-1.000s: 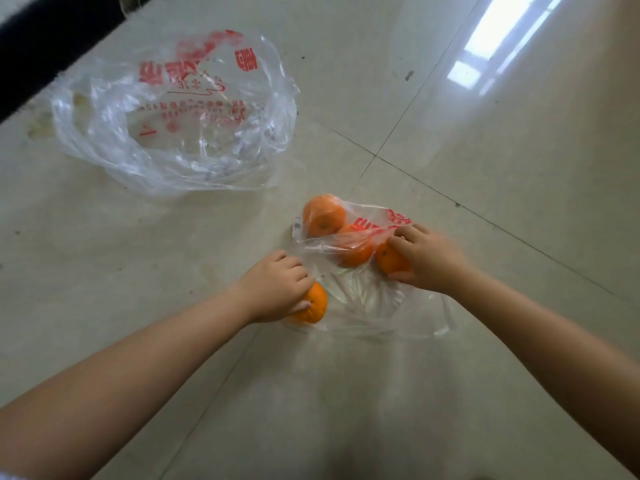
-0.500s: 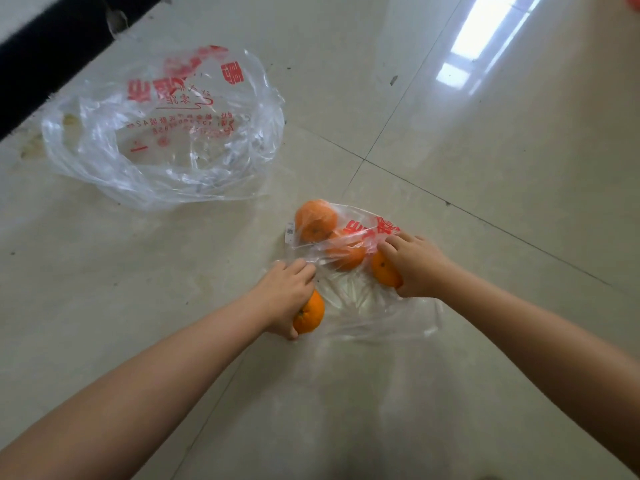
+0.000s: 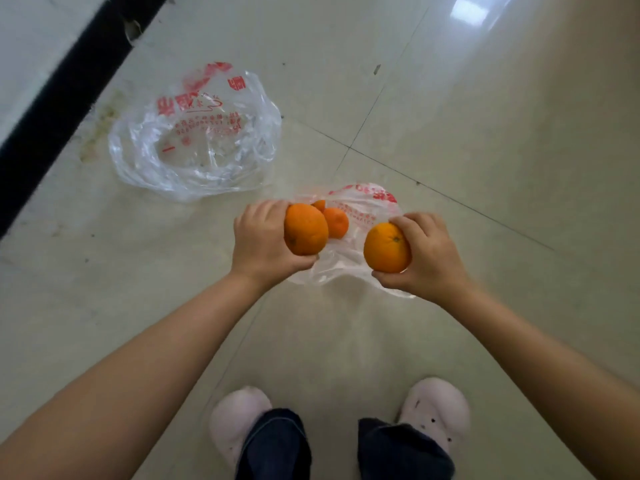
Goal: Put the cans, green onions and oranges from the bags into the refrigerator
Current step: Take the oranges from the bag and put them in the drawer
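Left hand (image 3: 261,244) grip: fingers curled round one orange (image 3: 306,229), held clear of the floor. Right hand (image 3: 427,256) grip: same, curled round a second orange (image 3: 387,248), thumb under it. Both held oranges sit above a small clear plastic bag (image 3: 353,244) with red print, lying crumpled on the tiled floor (image 3: 485,150). Two more oranges remain in that bag: one (image 3: 336,221) just beside the left-hand orange, another (image 3: 319,204) mostly hidden behind it. Can't tell whether either touches the held fruit. Larger clear bag (image 3: 194,140) with red lettering lies open on the floor, up and left of the hands, well apart from the small bag; nothing visible inside it. Black strip (image 3: 69,84) runs diagonally along the floor edge at upper left. Bottom of frame: the person's dark trouser legs (image 3: 277,445) and pale pink clogs (image 3: 436,407), standing just behind the small bag. No cans, green onions or refrigerator in view.
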### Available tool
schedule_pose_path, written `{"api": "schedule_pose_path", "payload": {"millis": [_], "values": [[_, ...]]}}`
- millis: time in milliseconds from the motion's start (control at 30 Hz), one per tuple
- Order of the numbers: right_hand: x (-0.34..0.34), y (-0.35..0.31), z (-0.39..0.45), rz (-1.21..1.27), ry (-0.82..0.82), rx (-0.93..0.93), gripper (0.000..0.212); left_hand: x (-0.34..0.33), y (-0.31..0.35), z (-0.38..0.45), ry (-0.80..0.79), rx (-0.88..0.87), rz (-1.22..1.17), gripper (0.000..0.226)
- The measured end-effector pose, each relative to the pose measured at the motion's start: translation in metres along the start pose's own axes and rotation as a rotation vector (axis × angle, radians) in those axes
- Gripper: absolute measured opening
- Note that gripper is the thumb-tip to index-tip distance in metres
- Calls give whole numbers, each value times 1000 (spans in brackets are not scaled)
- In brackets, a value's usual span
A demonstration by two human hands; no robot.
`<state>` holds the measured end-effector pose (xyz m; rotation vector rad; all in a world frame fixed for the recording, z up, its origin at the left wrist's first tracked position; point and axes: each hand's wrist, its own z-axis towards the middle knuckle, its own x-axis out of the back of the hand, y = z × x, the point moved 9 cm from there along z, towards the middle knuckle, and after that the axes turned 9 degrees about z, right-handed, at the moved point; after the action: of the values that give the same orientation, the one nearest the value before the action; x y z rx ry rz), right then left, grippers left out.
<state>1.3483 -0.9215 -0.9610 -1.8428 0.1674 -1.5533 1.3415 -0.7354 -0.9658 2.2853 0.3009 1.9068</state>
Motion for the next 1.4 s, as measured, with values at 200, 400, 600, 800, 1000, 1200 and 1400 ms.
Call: {"api": "schedule_pose_path", "payload": {"millis": [200,400,600,800,1000,1200,1400], "values": [[112,-64,-16,78,25,-149,71,108,64,-13,-138,-84,-28,70],[266,-110,-37,191,183,-284,73,221,164,-30,-290,-248,22,69],[445,-148,-85,148,362,-356,72,371,293,-39,-193,-471,34,75],[625,-170,-159,62,563,-407,75,503,458,-71,-73,-745,103,84],[800,-153,-243,-125,680,-374,73,587,646,-99,89,-930,75,81],[972,-116,-321,-165,776,-309,73,656,820,-122,229,-980,-95,76],[1110,-82,-384,-238,899,-263,73,704,951,-123,296,-970,-221,79]]}}
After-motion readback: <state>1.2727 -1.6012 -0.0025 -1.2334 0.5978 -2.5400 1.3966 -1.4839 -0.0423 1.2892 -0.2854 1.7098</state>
